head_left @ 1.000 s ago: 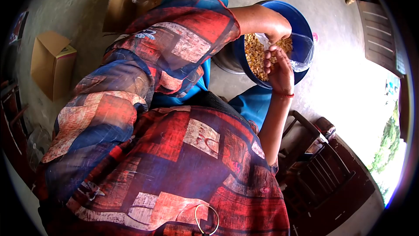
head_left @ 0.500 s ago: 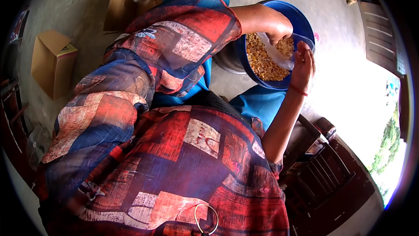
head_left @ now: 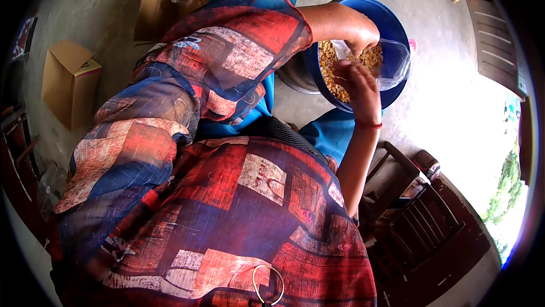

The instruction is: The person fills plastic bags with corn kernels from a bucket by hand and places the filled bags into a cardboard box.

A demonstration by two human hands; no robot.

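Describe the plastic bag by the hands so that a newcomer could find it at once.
Find the round blue tub at the picture's upper right. Over its opening, beside the right hand, is the plastic bag: transparent, unlike the yellow kernels.

Looked like a home, grey floor spread around the blue bucket, cardboard box stood left of it, dark slatted furniture lower right of it, sunlit greenery showed farther right.
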